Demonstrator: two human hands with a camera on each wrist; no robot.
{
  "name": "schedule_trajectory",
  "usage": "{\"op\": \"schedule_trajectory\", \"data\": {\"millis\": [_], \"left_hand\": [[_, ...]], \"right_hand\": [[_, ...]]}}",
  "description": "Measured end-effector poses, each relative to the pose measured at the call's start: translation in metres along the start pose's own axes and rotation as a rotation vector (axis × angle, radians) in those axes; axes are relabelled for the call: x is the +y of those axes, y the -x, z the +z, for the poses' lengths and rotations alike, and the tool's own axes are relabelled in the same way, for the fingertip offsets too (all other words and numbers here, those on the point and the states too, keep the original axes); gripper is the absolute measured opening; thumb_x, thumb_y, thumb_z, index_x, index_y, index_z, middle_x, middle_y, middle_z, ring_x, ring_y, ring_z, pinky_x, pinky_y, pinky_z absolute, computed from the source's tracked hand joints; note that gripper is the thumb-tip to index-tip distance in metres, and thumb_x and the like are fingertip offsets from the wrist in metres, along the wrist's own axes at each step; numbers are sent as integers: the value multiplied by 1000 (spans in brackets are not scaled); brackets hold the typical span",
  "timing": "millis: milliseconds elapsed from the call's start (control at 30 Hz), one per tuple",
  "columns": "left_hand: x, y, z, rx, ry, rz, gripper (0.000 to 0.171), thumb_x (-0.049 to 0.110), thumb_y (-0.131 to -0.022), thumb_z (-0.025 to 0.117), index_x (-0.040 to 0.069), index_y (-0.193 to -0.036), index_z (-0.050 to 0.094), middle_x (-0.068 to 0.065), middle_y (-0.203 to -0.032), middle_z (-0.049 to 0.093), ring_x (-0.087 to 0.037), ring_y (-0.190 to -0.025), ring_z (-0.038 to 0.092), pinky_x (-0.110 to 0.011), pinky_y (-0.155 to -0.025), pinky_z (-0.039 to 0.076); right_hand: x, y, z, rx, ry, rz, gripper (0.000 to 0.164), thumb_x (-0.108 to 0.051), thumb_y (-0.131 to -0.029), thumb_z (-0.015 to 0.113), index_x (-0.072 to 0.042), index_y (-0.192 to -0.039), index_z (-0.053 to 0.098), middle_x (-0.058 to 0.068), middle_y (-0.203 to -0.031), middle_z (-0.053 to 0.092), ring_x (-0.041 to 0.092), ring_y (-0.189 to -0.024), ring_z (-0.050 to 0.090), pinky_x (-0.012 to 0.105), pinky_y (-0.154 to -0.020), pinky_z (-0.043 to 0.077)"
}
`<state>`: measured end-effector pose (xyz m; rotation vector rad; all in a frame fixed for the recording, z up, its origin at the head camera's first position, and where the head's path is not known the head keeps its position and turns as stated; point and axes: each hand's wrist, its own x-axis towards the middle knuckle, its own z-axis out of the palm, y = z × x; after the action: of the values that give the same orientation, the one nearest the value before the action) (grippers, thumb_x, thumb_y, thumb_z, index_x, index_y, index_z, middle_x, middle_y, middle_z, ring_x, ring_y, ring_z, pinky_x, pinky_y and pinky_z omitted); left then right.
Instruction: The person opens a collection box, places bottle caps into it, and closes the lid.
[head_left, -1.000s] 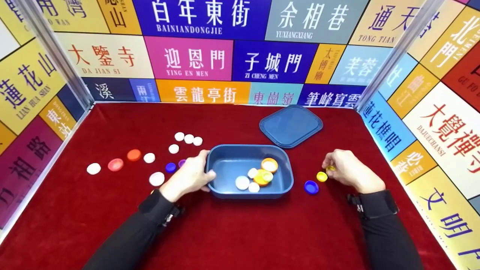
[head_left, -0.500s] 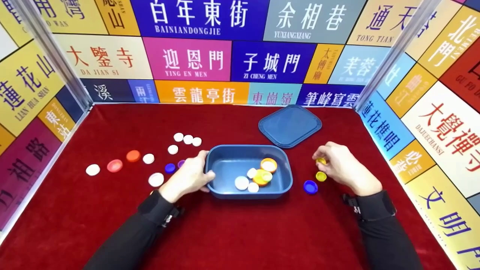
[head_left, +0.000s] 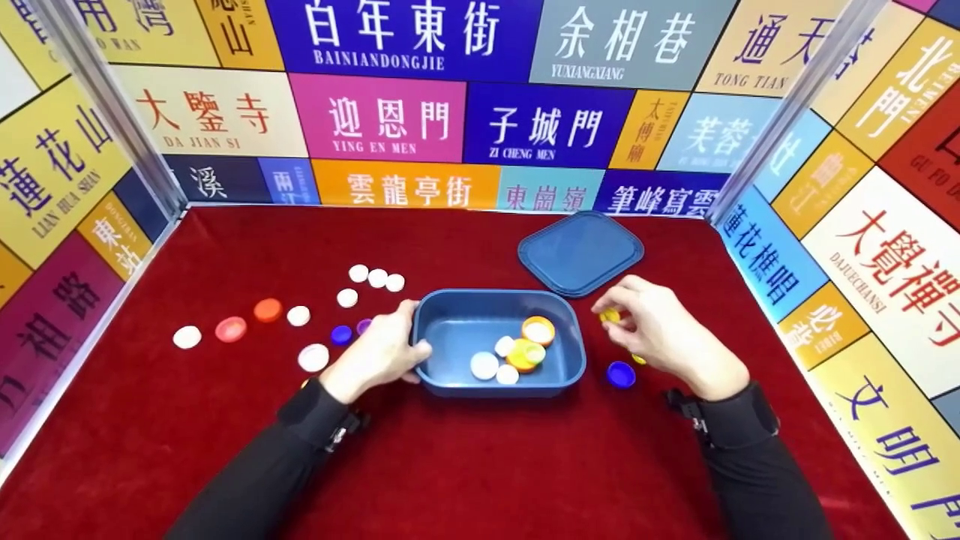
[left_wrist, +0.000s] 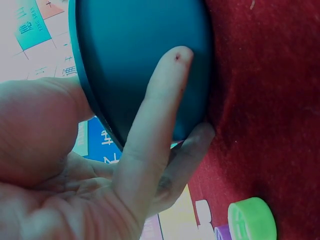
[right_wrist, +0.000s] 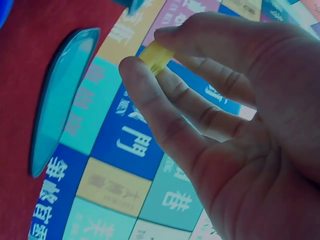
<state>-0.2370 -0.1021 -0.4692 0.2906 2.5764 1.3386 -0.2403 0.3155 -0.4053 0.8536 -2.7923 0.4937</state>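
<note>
At the left end of a blue plastic box (head_left: 442, 337), my left hand (head_left: 379, 352) grips the wall, thumb at the rim. The left wrist view shows its fingers (left_wrist: 160, 100) against the outer wall. My right hand (head_left: 671, 334) pinches a small yellow bottle cap (right_wrist: 157, 55) between thumb and fingertips, raised just right of the box. Inside the box lie several caps, among them a white one (head_left: 484, 366) and an orange one (head_left: 538, 330). Below the right hand is a blue cap (head_left: 621, 374); another yellow cap (head_left: 638, 359) is mostly hidden by the hand.
A blue lid (head_left: 581, 253) lies behind the box on the red cloth (head_left: 480, 465). Left of the box are scattered caps: several white ones (head_left: 313, 358), a red one (head_left: 231, 329), an orange-red one (head_left: 268, 310), a blue one (head_left: 341, 335) and a green one (left_wrist: 252, 220). Printed panels surround the table.
My right hand has lifted the yellow cap off the cloth and carried it left toward the box. The left hand and the box have stayed in place.
</note>
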Motion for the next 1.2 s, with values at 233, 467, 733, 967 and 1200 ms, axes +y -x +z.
{"op": "schedule_trajectory", "data": {"millis": [233,467,733,967,1200], "left_hand": [[1,1,0,2,7,1,68,1,-105,73,-3,-167,45,-32,-153,69,-33,-86,89,-42,-68,74],[1,0,0,0,14,6,68,0,-105,73,-3,-167,45,-33,-152,69,-34,-88,89,-42,-68,74],[0,2,0,1,3,7,68,1,-106,74,-4,-166,45,-33,-153,69,-35,-90,89,-42,-68,74],[0,2,1,0,-4,4,67,1,-106,73,-4,-166,45,-33,-152,69,-33,-86,89,-42,-67,74],[0,1,1,11,5,12,65,0,-104,71,-4,-164,47,-34,-147,71,-33,-80,88,-40,-64,73]], "right_hand": [[-20,-13,12,-27,-57,-90,22,0,-98,88,-8,-118,85,12,-114,76,27,-100,73,46,-86,71],[-32,-16,29,-107,-72,-164,21,-1,-98,89,-5,-118,86,12,-111,76,27,-97,73,43,-84,69],[-38,-18,36,-223,-41,-145,24,-5,-98,92,-7,-122,88,9,-114,78,27,-106,76,47,-96,72],[-38,-17,36,-244,-49,-129,26,-7,-98,93,-7,-123,88,10,-116,78,27,-109,77,47,-99,72],[-35,-16,33,-217,-49,-123,27,-2,-99,89,-6,-125,88,11,-117,78,28,-110,76,50,-101,71]]}}
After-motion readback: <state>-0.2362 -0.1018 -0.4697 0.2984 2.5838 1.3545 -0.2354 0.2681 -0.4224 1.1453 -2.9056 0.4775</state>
